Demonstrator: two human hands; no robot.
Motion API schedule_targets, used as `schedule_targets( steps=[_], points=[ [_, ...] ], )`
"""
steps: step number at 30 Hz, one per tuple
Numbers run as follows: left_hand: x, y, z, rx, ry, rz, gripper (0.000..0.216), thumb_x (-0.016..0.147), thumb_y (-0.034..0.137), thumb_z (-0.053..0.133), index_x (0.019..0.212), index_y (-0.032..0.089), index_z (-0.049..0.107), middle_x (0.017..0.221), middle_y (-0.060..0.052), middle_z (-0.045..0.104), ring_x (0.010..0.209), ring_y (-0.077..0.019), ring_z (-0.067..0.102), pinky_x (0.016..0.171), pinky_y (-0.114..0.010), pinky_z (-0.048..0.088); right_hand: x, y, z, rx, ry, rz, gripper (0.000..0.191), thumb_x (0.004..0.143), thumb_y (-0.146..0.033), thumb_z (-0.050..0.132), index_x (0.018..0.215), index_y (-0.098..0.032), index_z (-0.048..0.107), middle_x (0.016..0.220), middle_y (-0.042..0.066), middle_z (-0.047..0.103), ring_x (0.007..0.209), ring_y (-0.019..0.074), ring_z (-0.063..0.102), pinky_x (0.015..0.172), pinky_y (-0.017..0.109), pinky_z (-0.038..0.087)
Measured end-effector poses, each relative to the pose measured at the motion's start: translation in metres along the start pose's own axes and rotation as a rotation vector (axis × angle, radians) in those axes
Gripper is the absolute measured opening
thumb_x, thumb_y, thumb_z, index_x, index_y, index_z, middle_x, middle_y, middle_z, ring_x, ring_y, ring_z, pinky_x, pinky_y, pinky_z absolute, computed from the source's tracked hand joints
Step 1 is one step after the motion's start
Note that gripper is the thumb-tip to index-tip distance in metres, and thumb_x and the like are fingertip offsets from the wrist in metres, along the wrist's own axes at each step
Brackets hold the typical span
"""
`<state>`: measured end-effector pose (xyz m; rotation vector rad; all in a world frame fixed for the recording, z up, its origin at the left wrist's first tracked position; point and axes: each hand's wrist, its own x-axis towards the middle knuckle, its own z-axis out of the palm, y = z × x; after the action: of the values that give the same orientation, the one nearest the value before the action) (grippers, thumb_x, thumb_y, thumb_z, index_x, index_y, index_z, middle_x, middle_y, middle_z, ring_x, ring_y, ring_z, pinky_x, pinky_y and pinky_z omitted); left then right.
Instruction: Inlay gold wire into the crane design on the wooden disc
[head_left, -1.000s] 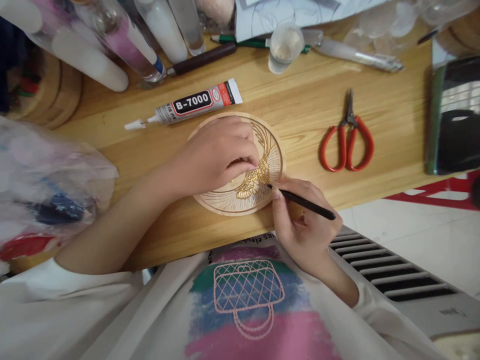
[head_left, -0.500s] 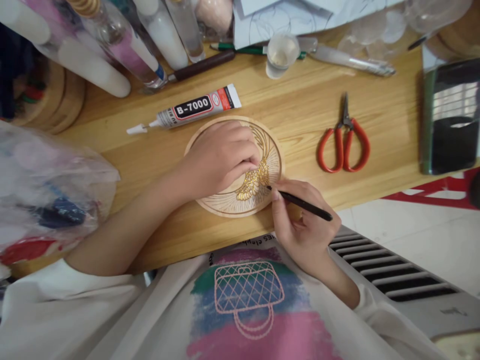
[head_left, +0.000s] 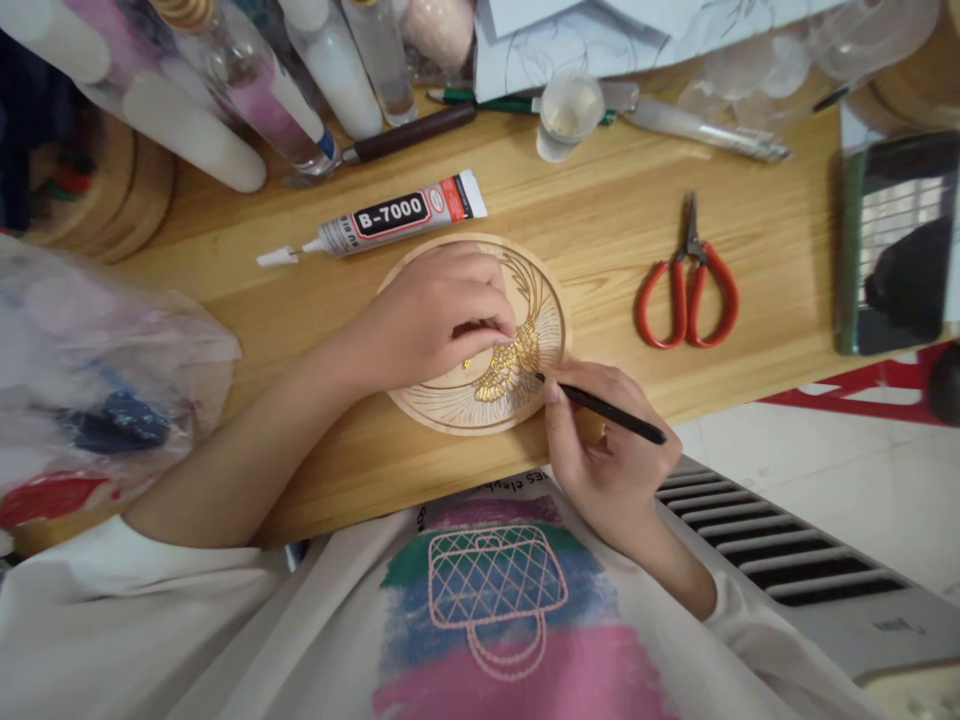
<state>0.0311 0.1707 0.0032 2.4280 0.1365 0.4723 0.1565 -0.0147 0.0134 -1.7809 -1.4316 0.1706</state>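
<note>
A round wooden plate lies on the table, its face carrying fine engraved lines and a raised gold wire pattern. My left hand rests over the plate's left part and hides much of it. Its thumb and index finger come together near the gold pattern; whatever they pinch is too small to make out. At the plate's lower right, my right hand grips slim black tweezers. Their tip touches or hovers just over the pattern's edge; I cannot tell which.
A B-7000 glue tube lies behind the plate, its thin nozzle pointing left. Red-handled scissors lie to the right, with a phone farther over. A small plastic cup, pens and bottles line the back. A plastic bag sits left.
My left hand's fingers have shifted slightly, with a gap now showing between thumb and index finger behind their tips. My right hand and the tweezers stay nearly still.
</note>
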Motion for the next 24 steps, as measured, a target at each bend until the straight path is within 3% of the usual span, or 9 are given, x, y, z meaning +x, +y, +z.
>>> schedule_targets(
  steps=[13, 24],
  points=[
    [-0.0009, -0.0011, 0.0014, -0.013, -0.007, -0.038, 0.017, 0.095, 0.029, 0.061, 0.081, 0.022, 0.069, 0.08, -0.002, 0.066, 0.08, -0.0189, 0.06, 0.078, -0.035, 0.047, -0.0061, 0.0064, 0.0022, 0.133, 0.087, 0.0, 0.022, 0.083, -0.006, 0.067, 0.101, -0.019, 0.068, 0.091, 0.007, 0.075, 0.086, 0.0182, 0.072, 0.08, 0.035, 0.061],
    [-0.0017, -0.0024, 0.0019, -0.03, 0.001, -0.024, 0.017, 0.095, 0.029, 0.061, 0.082, 0.023, 0.069, 0.08, 0.0, 0.064, 0.077, -0.0165, 0.056, 0.074, -0.035, 0.045, -0.0029, 0.0086, 0.0032, 0.149, 0.007, -0.02, 0.023, 0.083, -0.005, 0.065, 0.102, -0.019, 0.067, 0.093, 0.006, 0.076, 0.087, 0.0169, 0.072, 0.079, 0.032, 0.06]
  ],
)
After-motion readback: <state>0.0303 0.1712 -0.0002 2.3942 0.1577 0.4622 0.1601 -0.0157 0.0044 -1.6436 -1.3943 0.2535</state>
